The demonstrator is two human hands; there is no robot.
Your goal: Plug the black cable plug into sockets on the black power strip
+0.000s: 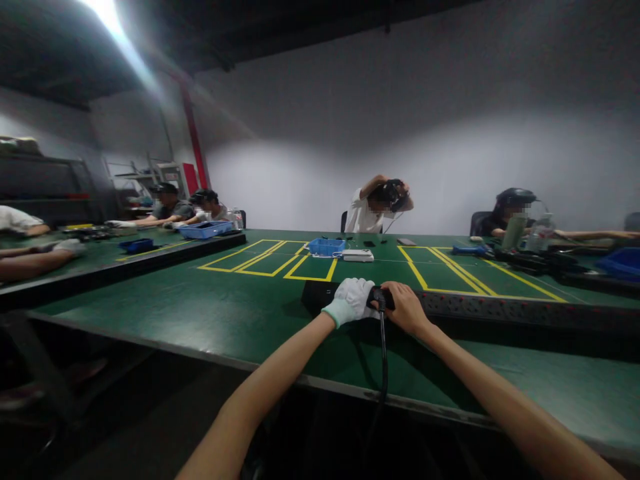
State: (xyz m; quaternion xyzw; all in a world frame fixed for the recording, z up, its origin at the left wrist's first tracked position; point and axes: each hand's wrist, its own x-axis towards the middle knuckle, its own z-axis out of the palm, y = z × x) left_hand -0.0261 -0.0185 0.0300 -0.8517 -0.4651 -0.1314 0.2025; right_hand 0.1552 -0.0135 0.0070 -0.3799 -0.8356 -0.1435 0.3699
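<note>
My left hand (353, 298), in a white glove with a mint cuff, is closed at the left part of a long black bar (505, 310). My bare right hand (406, 305) presses against it from the right, its fingers bent round a small black plug-like piece (376, 297). A thick black cable (384, 353) hangs from that piece and runs over the table's near edge. Rows of small red spots mark the bar, which looks like a power strip. The fingertips of both hands are partly hidden.
Yellow tape marks the green table (200, 320). Beyond my hands are a blue bin (327, 247) and a white device (358, 255). A green bottle (515, 232) and a dark blue tray (623, 263) stand at right. Several people sit around; one (367, 210) faces me, arms raised.
</note>
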